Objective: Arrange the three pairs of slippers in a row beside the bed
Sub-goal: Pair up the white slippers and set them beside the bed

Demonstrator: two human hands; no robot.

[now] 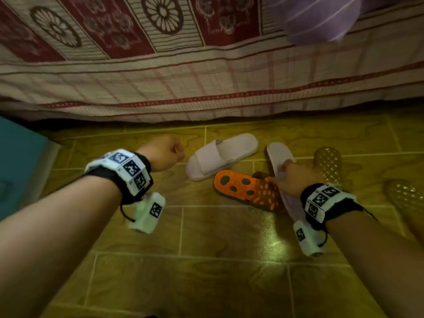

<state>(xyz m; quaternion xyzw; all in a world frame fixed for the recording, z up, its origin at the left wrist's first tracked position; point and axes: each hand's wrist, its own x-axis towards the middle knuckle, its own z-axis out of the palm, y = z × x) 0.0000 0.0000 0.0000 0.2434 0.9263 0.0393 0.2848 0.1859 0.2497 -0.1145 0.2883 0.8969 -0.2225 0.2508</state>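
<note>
One pale pink slide slipper lies flat on the floor, toe pointing left and down. Its mate is tilted on edge, and my right hand grips it at the strap. An orange slipper with dark spots lies just left of that hand, partly under it. Two clear, bumpy slippers sit at the right, one behind my right wrist and one near the frame edge. My left hand hovers as a closed fist left of the flat pink slipper, holding nothing.
The bed runs across the top, its patterned red and cream sheet hanging close to the yellow-green tiled floor. A teal object stands at the left edge. A purple cloth lies on the bed at top right.
</note>
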